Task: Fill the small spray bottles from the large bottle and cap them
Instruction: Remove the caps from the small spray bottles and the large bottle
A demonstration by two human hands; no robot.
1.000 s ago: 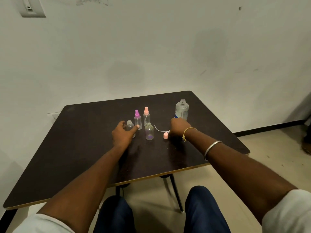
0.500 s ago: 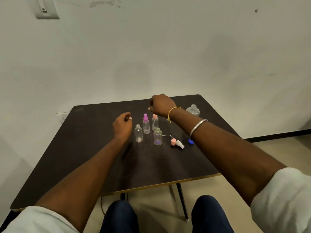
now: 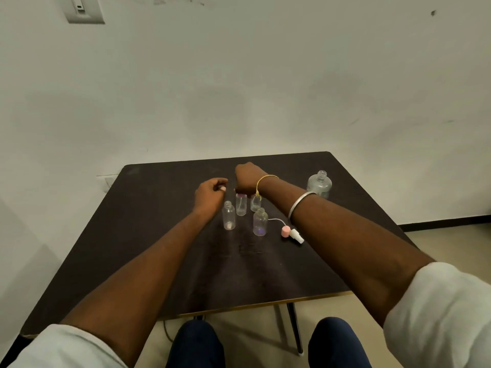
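Note:
Several small clear bottles stand mid-table [image 3: 164, 261]. Two have no caps: one on the left [image 3: 229, 215] and one nearer me [image 3: 260, 222]. Behind them is a bottle with a purple spray cap [image 3: 241, 205]. My right hand [image 3: 247, 177] is closed down over that cap. A fourth small bottle [image 3: 255, 203] is partly hidden by my right wrist. My left hand [image 3: 210, 192] is curled shut with nothing in it, just left of the bottles. The large clear bottle [image 3: 319, 184] stands uncapped at the back right.
A loose pink spray cap [image 3: 286, 231] with its thin tube lies on the table beside a white overcap [image 3: 296, 235], under my right forearm. The wall is close behind the table. My knees are below the table's front edge.
My right hand left the pink cap on the table and moved back-left onto the purple-capped bottle. My left hand let go of the left uncapped bottle and drew back a little.

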